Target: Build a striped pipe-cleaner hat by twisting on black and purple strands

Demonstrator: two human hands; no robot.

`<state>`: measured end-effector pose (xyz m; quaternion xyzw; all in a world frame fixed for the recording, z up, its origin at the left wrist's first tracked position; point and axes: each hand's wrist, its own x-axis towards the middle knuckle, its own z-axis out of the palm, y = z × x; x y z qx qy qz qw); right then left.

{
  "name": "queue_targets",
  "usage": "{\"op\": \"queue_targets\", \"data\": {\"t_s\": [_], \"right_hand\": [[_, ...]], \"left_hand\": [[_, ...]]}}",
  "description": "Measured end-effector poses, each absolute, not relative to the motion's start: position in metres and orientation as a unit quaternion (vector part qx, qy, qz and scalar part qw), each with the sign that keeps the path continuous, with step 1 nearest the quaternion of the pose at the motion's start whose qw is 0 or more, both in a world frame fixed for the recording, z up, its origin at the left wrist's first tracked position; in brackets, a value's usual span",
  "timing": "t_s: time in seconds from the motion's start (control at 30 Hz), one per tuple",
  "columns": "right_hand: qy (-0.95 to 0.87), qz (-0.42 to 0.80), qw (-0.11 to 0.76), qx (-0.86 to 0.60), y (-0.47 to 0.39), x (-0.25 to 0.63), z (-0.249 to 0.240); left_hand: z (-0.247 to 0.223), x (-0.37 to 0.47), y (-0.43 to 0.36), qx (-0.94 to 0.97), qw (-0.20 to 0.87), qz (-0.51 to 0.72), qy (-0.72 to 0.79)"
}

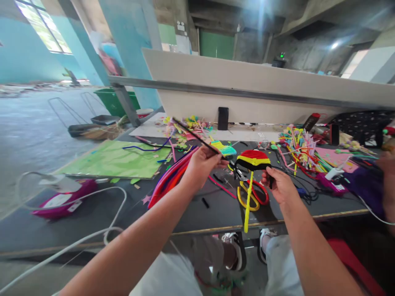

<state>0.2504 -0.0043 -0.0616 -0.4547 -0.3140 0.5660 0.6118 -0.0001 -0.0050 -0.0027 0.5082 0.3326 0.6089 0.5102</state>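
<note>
My left hand [205, 164] pinches a black pipe cleaner [190, 133], whose free end points up and to the left. My right hand [279, 185] grips the right edge of a small umbrella-shaped pipe cleaner piece [254, 158], banded red, yellow and black. From its underside a yellow stem [247, 205] hangs down past the table's front edge. Scissors [261, 194] with red and yellow handles lie behind the stem. Beside my left forearm rests a bundle of pink, red, orange and purple pipe cleaners [171, 172]. Whether the black strand joins the piece I cannot tell.
A green sheet [120, 158] lies left on the dark table [185, 218]. Magenta power strips [66, 199] with white cables sit at both sides. A phone [223, 118] leans against the back board. Colourful pipe cleaner crafts [299, 148] are heaped behind. Another person's arm shows far right.
</note>
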Motion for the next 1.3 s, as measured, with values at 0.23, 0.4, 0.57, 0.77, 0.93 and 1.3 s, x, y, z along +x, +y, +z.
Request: {"op": "queue_targets", "data": {"t_s": [0.23, 0.4, 0.57, 0.77, 0.93, 1.3], "right_hand": [[-0.32, 0.553, 0.623, -0.451, -0.002, 0.248, -0.063], [-0.331, 0.536, 0.633, -0.451, -0.003, 0.232, -0.064], [-0.37, 0.517, 0.633, -0.441, -0.005, 0.224, -0.067], [-0.399, 0.509, 0.618, -0.447, -0.008, 0.221, -0.067], [-0.413, 0.512, 0.612, -0.439, -0.005, 0.217, -0.072], [-0.485, 0.454, 0.567, -0.487, 0.001, 0.223, -0.091]], "left_hand": [[-0.051, 0.031, -0.005, 0.428, 0.582, 0.596, 0.35], [-0.065, 0.054, -0.009, 0.385, 0.61, 0.586, 0.37], [-0.075, 0.065, -0.009, 0.42, 0.55, 0.595, 0.409], [-0.083, 0.068, -0.007, 0.435, 0.543, 0.589, 0.411], [-0.083, 0.076, -0.01, 0.395, 0.56, 0.591, 0.425], [-0.089, 0.097, -0.012, 0.297, 0.588, 0.627, 0.416]]}}
